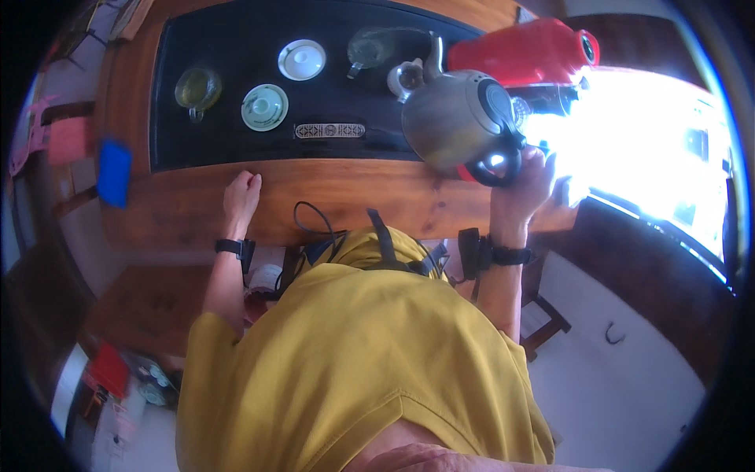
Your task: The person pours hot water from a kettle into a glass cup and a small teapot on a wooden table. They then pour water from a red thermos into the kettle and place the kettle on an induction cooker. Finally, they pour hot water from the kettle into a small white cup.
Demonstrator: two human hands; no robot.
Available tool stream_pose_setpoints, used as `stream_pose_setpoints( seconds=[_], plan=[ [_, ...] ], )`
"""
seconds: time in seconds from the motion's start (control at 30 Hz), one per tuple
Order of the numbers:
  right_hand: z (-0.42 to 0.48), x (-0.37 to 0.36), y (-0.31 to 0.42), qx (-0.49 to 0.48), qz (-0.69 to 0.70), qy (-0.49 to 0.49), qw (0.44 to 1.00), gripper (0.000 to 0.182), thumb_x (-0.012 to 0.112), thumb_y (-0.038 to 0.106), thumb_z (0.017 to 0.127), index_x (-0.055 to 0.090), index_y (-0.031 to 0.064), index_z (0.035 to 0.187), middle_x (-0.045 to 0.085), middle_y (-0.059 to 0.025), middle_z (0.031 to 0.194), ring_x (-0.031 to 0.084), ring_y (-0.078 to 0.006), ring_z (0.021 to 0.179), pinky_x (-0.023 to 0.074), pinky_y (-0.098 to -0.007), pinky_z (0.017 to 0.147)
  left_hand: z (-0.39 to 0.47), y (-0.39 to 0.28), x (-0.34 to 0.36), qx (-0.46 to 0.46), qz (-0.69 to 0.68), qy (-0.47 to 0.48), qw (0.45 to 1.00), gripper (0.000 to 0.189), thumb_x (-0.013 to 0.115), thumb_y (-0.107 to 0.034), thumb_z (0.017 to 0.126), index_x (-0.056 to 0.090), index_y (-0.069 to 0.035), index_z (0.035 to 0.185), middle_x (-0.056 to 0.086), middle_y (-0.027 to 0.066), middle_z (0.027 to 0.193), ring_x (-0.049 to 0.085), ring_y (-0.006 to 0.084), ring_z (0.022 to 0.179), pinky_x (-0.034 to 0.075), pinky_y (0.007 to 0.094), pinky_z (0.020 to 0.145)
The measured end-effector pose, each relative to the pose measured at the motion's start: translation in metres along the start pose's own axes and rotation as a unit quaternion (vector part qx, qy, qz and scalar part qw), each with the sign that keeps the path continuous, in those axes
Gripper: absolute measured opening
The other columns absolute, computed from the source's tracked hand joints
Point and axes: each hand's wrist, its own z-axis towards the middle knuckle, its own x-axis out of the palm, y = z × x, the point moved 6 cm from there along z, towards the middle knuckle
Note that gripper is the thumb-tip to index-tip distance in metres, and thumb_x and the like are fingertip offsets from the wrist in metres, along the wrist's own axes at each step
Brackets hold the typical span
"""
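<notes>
My right hand [527, 180] grips the black handle of a stainless steel electric kettle [445, 121], which is raised over the right side of the black tea tray [224, 150]. From its spout a thin, clear arc, apparently water, runs left to a glass pitcher [370, 48]. Below the spout is a small glass vessel [408, 78], partly covered by the kettle. My left hand [240, 194] is curled into a fist at the wooden table's front edge, with nothing visible in it. Beyond it on the tray sit a lidded, pale green gaiwan [265, 107] and a white one [301, 59].
At the tray's left stands a glass pitcher [198, 89] of yellowish liquid. A patterned drain plate [330, 130] is set near the tray's front. A red thermos flask [519, 52] is behind the kettle. Glare from a window [649, 141] washes out the right. A blue object [114, 173] is at the left edge.
</notes>
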Motion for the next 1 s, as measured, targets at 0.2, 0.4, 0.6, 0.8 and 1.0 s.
stream_pose_setpoints(
  seconds=[0.2,0.4,0.6,0.8,1.0],
  plan=[
    [-0.002,-0.036,0.025,0.033,0.076,-0.005,0.997,0.041,0.041,0.047,0.091,0.053,0.0089,0.081,0.057,-0.0065,0.077,0.052,-0.0221,0.06,0.0422,-0.0322,0.054,-0.001,-0.008,-0.003,-0.05,0.024,0.038,0.998,0.029,0.053,-0.031,0.089,0.056,-0.004,0.081,0.054,0.0042,0.065,0.05,0.0127,0.057,0.04,0.0301,0.051],
    [-0.008,-0.078,0.091,-0.014,0.094,0.01,0.995,0.053,0.042,0.053,0.088,0.057,0.0028,0.097,0.061,-0.01,0.085,0.051,-0.0198,0.066,0.0411,-0.0307,0.058,-0.012,-0.123,-0.051,0.08,-0.025,-0.029,0.996,0.025,0.051,-0.026,0.092,0.055,-0.005,0.08,0.045,-0.0029,0.065,0.042,0.0064,0.062,0.036,0.0243,0.056],
    [0.018,-0.149,0.169,-0.072,0.06,0.019,0.995,0.063,0.039,0.056,0.088,0.056,-0.0016,0.107,0.059,-0.0107,0.086,0.044,-0.0183,0.068,0.037,-0.0297,0.065,-0.041,-0.307,-0.041,0.256,-0.01,-0.078,0.963,0.018,0.055,-0.021,0.091,0.06,-0.004,0.097,0.054,-0.0042,0.074,0.047,0.0032,0.068,0.039,0.0196,0.061],
    [0.038,-0.198,0.198,-0.074,0.066,0.089,0.991,0.055,0.042,0.057,0.088,0.059,0.0051,0.091,0.061,-0.0092,0.087,0.049,-0.0173,0.067,0.0388,-0.029,0.062,-0.045,-0.447,0.006,0.362,0.053,-0.029,0.93,0.029,0.061,-0.024,0.088,0.059,-0.004,0.108,0.059,0.0002,0.081,0.053,0.0077,0.073,0.043,0.0218,0.065],
    [0.075,-0.244,0.232,-0.109,0.05,0.074,0.99,0.051,0.042,0.055,0.089,0.058,0.0067,0.088,0.061,-0.0094,0.088,0.051,-0.0164,0.071,0.0413,-0.0291,0.06,-0.041,-0.576,0.07,0.454,0.136,-0.081,0.877,0.04,0.065,-0.028,0.079,0.055,0.001,0.104,0.06,0.0224,0.094,0.061,0.0337,0.086,0.048,0.0405,0.072]
  ],
)
